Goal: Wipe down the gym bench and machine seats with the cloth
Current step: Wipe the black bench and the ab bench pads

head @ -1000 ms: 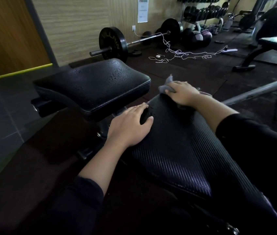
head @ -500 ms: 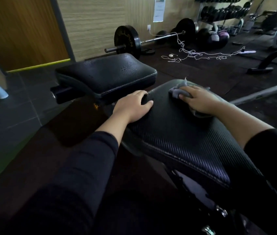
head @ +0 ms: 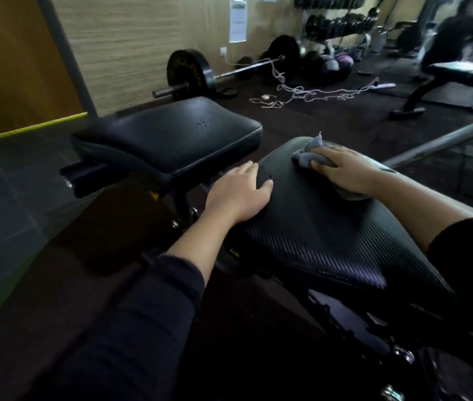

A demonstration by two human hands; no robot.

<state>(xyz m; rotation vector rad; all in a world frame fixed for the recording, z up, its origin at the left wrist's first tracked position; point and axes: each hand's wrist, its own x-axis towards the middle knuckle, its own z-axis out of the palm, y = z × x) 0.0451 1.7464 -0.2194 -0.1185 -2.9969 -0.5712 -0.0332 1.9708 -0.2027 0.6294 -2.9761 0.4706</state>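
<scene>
A black textured bench pad slopes across the middle and right of the view. My right hand lies flat on a grey cloth and presses it against the pad's far end; cloth sticks out past my fingertips and under my wrist. My left hand rests palm down on the pad's left edge, fingers straight, holding nothing. A second black seat pad stands just beyond, to the left, separated by a gap over the frame.
A loaded barbell lies by the wall, with a tangled white cord on the dark floor. Another bench and a person stand at the back right. A grey metal bar slants past on the right.
My right hand has slid the cloth a little along the far end of the pad. My left hand stays on the pad's left edge. The view has shifted.
</scene>
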